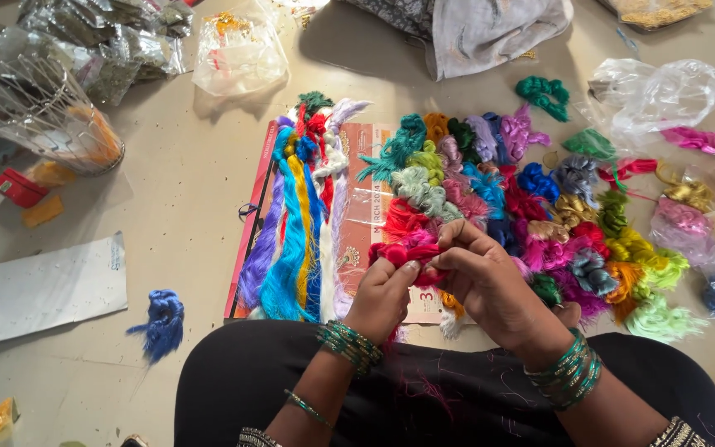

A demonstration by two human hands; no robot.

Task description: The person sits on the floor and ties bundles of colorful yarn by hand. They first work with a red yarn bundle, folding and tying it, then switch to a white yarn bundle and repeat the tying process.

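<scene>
Fingers of both hands, left hand and right hand, pinch a soft, light magenta silk-thread bundle at its middle, just beside the multicoloured skein pile.

Bright, even daylight; soft shadows fall toward 7 o'clock. Mild glare on plastic bags at 12 o'clock. Sharp focus, slight edge distortion.

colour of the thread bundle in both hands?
Pinkish red, seen in the head view: the thread bundle sits between the left hand and right hand.
</scene>
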